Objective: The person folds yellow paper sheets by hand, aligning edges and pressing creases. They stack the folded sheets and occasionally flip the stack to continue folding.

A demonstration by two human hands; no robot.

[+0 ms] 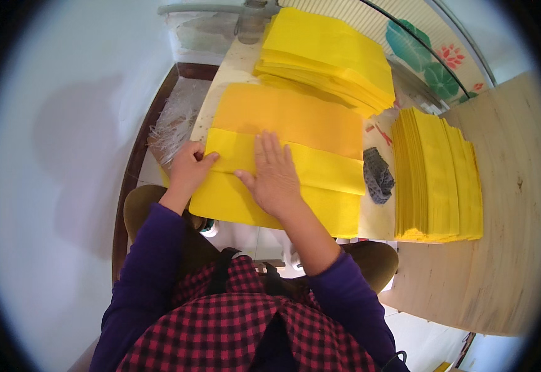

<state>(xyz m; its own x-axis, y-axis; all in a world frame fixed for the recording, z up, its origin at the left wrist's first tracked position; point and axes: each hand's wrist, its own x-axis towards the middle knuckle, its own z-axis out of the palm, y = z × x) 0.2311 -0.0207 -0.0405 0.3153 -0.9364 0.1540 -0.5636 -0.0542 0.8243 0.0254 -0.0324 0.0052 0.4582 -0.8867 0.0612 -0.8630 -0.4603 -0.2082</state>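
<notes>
A bright yellow sheet of paper (331, 209), with a folded band running across its middle, lies on the pale table in front of me. Beyond the band shows a more orange-yellow sheet surface (295, 115). My left hand (191, 166) is at the left end of the band, fingers curled and thumb on top, pinching the paper's edge. Flat on the band, near its middle, rests my right hand (275, 177), with its fingers stretched out and thumb apart. What lies under the right palm is hidden.
A thick stack of yellow sheets (326, 46) sits at the back, and another stack (434, 180) stands at the right. Between them are a dark grey patterned cloth band (379, 177) and a small red item (383, 132). Clear plastic (174, 121) is heaped left; a jar (252, 23) stands far back.
</notes>
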